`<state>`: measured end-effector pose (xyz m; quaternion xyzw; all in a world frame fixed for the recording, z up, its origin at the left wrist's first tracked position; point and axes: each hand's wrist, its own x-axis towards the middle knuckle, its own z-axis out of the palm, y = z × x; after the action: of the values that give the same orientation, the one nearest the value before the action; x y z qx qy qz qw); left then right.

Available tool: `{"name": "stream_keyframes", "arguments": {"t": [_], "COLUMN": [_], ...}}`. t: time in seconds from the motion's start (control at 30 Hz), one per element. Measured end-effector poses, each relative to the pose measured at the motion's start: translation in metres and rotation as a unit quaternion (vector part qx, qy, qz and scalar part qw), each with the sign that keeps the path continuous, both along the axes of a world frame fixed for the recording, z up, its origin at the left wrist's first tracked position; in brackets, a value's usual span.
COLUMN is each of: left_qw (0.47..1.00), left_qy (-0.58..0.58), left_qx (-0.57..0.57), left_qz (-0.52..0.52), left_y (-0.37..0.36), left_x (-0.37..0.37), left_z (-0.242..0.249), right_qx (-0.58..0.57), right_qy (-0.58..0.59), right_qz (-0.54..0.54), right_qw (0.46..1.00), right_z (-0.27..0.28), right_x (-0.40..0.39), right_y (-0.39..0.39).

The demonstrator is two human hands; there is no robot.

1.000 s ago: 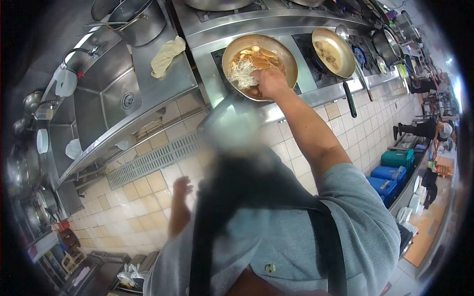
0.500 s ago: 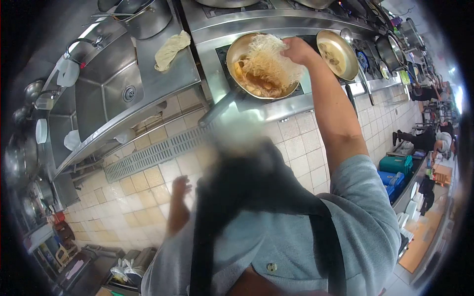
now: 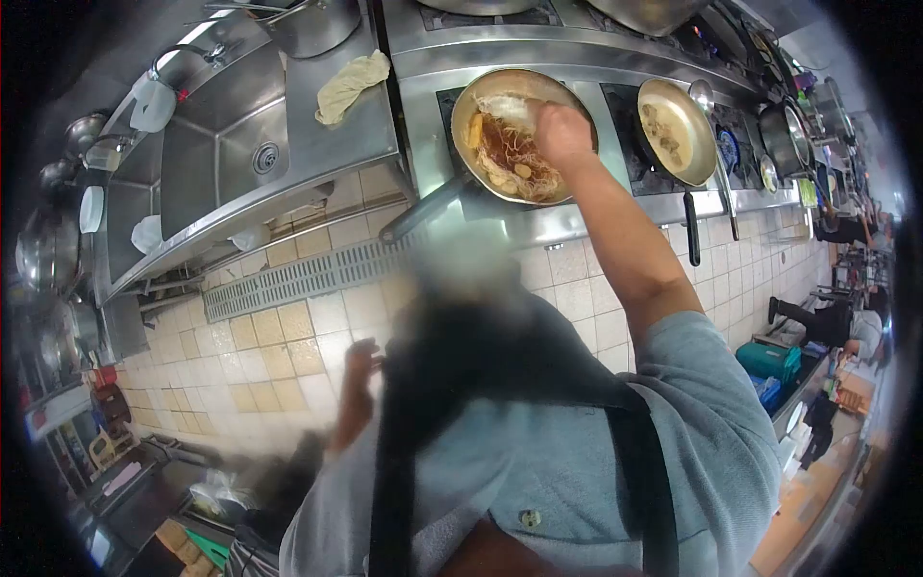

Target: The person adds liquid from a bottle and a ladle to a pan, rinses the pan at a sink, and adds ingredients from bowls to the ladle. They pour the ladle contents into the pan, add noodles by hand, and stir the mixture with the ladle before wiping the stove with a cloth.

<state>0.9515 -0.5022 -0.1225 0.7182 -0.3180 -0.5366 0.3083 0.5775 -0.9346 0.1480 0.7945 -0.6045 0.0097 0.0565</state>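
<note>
My right hand [image 3: 564, 133] is down inside a frying pan [image 3: 577, 93] on the stove, its fingers closed on a bundle of thin white noodles [image 3: 508, 108]. Part of the bundle and my fingertips are hidden by the hand. Brown sauce [image 3: 502, 142] lies in the pan, with strands of noodles spread over it and yellowish pieces along the left side. The pan's dark handle [image 3: 425, 209] points toward me, down and left. Beside my body, over the tiled floor, my left hand [image 3: 362, 365] hangs with loosely bent fingers and holds nothing.
A second frying pan [image 3: 694, 125] with pale liquid and brown pieces stands to the right, near a ladle [image 3: 723, 183]. On the left are a steel sink [image 3: 216, 159], a folded cloth [image 3: 351, 88] and a large pot [image 3: 312, 31]. Other people [image 3: 860, 332] stand far right.
My right hand has lowered the noodles from above the pan's right side into the pan. The noodles now lie lower and partly in the sauce. My left hand stays by my side.
</note>
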Motion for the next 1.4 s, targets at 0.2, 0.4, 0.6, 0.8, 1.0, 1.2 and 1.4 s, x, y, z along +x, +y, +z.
{"name": "stream_keyframes", "arguments": {"t": [0.2,0.4,0.6,0.8,1.0,1.2,1.4], "left_qw": [0.986,0.951,0.961,0.986,0.984,0.982,0.979], "left_qy": [-0.091,0.152,0.16,0.054,0.026,0.101,0.118], "left_qx": [-0.061,0.163,0.12,0.124,0.15,0.098,0.1], "left_qz": [-0.124,0.216,0.188,0.101,0.094,0.122,0.135], "left_y": [-0.008,-0.031,-0.036,-0.014,-0.001,0.005,-0.001], "left_x": [-0.014,-0.017,-0.015,0.0,0.012,0.026,0.021], "left_z": [0.024,0.036,0.046,0.004,-0.005,-0.028,-0.026], "right_qx": [0.034,0.114,0.153,0.187,0.24,-0.009,-0.003], "right_qy": [0.002,-0.007,-0.021,-0.108,-0.21,-0.015,0.002], "right_qz": [0.043,0.072,0.064,0.127,0.113,-0.022,0.011], "right_qw": [0.999,0.991,0.986,0.968,0.941,1.0,1.0], "right_z": [0.014,-0.007,-0.014,0.026,0.06,0.013,-0.021], "right_x": [0.003,0.012,0.01,-0.009,-0.038,-0.007,0.001], "right_y": [0.022,0.045,0.039,-0.001,-0.055,-0.026,-0.006]}}
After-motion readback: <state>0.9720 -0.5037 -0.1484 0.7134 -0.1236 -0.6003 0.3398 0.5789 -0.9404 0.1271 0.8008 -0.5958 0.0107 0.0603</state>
